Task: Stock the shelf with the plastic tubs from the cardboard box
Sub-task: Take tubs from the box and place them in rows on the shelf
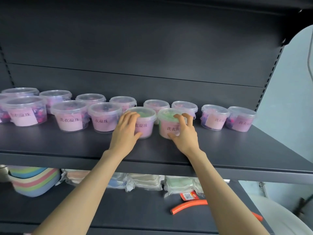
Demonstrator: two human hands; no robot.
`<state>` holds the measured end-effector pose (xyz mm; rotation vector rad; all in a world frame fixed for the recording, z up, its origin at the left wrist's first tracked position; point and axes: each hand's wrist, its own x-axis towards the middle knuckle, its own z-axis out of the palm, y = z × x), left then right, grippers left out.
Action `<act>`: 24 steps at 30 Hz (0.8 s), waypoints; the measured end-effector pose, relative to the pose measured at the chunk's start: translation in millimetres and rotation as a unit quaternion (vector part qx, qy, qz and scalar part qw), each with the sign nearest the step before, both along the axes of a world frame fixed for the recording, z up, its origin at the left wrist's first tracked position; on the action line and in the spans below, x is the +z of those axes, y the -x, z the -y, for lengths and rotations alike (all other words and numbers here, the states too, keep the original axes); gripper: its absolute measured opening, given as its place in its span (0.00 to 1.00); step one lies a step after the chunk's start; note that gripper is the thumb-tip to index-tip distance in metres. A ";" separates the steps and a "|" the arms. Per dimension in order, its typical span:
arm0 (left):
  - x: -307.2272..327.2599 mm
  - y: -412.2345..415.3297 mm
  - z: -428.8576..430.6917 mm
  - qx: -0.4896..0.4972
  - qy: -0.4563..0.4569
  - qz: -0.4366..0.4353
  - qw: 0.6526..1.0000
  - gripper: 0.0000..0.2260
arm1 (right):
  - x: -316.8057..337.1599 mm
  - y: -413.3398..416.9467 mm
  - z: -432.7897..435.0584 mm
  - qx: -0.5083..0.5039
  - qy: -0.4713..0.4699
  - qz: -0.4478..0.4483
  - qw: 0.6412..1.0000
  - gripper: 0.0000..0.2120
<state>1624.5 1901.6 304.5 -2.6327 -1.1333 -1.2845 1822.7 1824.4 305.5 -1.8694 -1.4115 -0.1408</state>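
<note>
On the upper shelf, near the middle: two round tubs of clear glossy plastic with snap lids, green contents on top, just beside each other. Grips the left tub with the left hand, fingers curled round its side, thumb low on the front; clasps the right tub with the right hand, fingers spread over the lid rim, thumb near the base. Pink labels reading 洗衣凝珠, partly hidden by the hands. Around them, more tubs of the same kind, purple inside. Matte dark metal shelf and back panel. Below: stacked pastel bowls, film-wrapped packs, an orange hose. Pale wall at right.
</note>
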 end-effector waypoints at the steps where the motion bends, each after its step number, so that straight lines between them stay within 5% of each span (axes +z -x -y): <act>1: 0.1 0.3 -0.3 -0.004 0.008 0.001 1.000 0.27 | -0.6 2.0 -1.5 -0.009 0.004 0.005 1.000 0.31; 10: -0.5 0.5 3.3 0.038 0.006 -0.015 0.999 0.26 | 0.0 6.3 0.0 -0.037 -0.026 -0.004 0.999 0.32; 24: -0.7 11.5 16.6 0.038 0.078 -0.072 0.994 0.31 | 3.8 12.4 15.4 -0.040 0.073 0.024 0.996 0.39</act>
